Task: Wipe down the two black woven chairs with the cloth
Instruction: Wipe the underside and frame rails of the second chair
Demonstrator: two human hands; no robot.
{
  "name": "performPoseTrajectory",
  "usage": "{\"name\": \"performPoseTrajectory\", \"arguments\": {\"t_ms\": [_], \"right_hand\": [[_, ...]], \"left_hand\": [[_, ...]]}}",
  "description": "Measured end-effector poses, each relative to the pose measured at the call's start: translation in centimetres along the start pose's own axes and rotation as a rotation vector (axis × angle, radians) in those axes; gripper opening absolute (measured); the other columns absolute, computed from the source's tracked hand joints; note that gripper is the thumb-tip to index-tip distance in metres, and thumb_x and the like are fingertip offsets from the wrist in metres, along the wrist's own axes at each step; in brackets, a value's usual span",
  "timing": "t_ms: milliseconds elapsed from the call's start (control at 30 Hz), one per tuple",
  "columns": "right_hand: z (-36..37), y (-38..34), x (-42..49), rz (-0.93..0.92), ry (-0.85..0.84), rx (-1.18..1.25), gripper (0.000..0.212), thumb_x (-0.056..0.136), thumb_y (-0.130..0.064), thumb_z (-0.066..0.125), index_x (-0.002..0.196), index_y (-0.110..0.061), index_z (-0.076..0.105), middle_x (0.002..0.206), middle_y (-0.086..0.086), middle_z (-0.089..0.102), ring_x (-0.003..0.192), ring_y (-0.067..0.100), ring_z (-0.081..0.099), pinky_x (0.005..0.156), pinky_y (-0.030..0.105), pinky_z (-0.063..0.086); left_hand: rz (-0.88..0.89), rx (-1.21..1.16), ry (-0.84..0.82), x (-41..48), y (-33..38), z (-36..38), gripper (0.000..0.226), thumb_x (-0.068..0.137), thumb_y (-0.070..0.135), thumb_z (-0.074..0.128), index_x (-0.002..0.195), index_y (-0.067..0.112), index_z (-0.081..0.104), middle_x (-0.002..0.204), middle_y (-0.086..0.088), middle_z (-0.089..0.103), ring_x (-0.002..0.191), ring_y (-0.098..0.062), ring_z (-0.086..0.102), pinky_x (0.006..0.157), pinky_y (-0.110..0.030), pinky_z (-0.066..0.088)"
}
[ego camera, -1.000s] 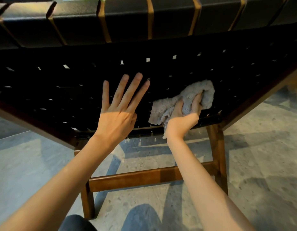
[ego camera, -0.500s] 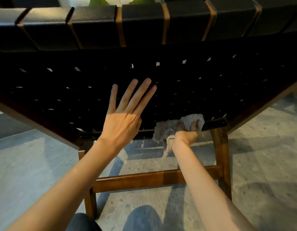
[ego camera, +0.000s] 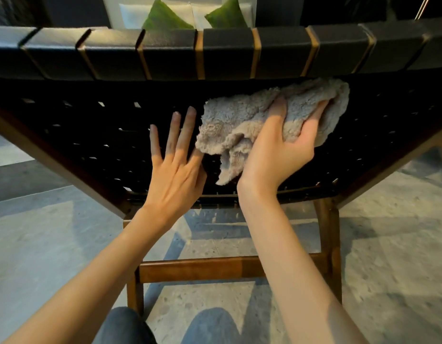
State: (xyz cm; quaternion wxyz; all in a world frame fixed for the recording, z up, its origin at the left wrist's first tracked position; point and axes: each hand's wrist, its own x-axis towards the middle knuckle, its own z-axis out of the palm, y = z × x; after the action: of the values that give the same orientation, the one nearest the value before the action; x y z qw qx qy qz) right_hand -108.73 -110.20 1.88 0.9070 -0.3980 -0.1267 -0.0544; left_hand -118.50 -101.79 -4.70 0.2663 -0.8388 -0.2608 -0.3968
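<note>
- Head view: your right hand (ego camera: 277, 155) grips the cloth (ego camera: 242, 120) in a bunch, fingers curled into the pile, pressing it against the black woven chair (ego camera: 91, 135) just under the strap-wrapped top rail (ego camera: 227, 53).
- Your left hand (ego camera: 175, 170) lies flat on the weave just beside the cloth, fingers straight, holding nothing.
- The cloth looks soft, light and floppy, and a loose corner hangs below your palm. A gathered handful should stop it snagging in the gaps.
- The weave probably gives under pressure, so brace it with the flat hand.
</note>
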Motion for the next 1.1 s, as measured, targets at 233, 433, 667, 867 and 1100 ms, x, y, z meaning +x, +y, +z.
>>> {"name": "performPoseTrajectory", "arguments": {"t_ms": [233, 433, 667, 867, 1100], "right_hand": [[0.5, 2.5, 0.5, 0.035, 0.019, 0.005, 0.060, 0.093, -0.006, 0.059, 0.146, -0.009, 0.032, 0.148, 0.004, 0.039, 0.134, 0.006, 0.034, 0.096, 0.001, 0.032], [-1.5, 6.5, 0.4, 0.006, 0.013, -0.078, 0.058, 0.093, 0.005, 0.052, 0.145, 0.003, 0.026, 0.143, 0.006, 0.034, 0.128, 0.001, 0.033, 0.096, 0.000, 0.030], [-5.6, 12.5, 0.4, 0.354, 0.076, 0.052, 0.050, 0.098, -0.004, 0.047, 0.146, -0.011, 0.034, 0.150, 0.011, 0.035, 0.137, 0.022, 0.037, 0.099, 0.016, 0.043], [-7.0, 15.5, 0.3, 0.324, 0.038, -0.199, 0.049, 0.100, -0.011, 0.044, 0.142, -0.037, 0.037, 0.135, -0.006, 0.043, 0.109, 0.015, 0.057, 0.073, 0.020, 0.056], [-9.4, 17.7, -0.5, 0.551, 0.072, -0.375, 0.058, 0.094, -0.001, 0.054, 0.146, -0.018, 0.035, 0.147, 0.012, 0.041, 0.133, 0.028, 0.042, 0.102, 0.024, 0.036]], "left_hand": [[0.017, 0.065, 0.016, 0.5, -1.3, 0.1, 0.085, 0.084, 0.013, 0.064, 0.152, 0.016, 0.013, 0.155, -0.020, 0.015, 0.142, -0.039, 0.007, 0.112, -0.059, 0.002], [0.027, 0.058, -0.025, -0.4, -1.3, 1.1, 0.080, 0.090, 0.018, 0.057, 0.152, 0.018, 0.006, 0.154, -0.013, 0.002, 0.144, -0.027, -0.015, 0.114, -0.055, -0.005], [0.026, 0.035, -0.090, -1.9, -1.0, 2.7, 0.080, 0.093, 0.021, 0.055, 0.152, 0.020, 0.001, 0.156, -0.011, -0.001, 0.142, -0.023, -0.025, 0.114, -0.055, -0.007], [0.028, 0.045, -0.104, -2.4, -0.8, 3.5, 0.083, 0.094, 0.022, 0.054, 0.152, 0.023, -0.006, 0.157, -0.006, -0.022, 0.142, -0.026, -0.025, 0.114, -0.054, -0.009], [0.024, 0.024, -0.090, -2.4, -0.8, 3.4, 0.084, 0.094, 0.022, 0.054, 0.152, 0.023, -0.006, 0.155, -0.004, -0.028, 0.143, -0.026, -0.024, 0.114, -0.053, -0.011]]}}
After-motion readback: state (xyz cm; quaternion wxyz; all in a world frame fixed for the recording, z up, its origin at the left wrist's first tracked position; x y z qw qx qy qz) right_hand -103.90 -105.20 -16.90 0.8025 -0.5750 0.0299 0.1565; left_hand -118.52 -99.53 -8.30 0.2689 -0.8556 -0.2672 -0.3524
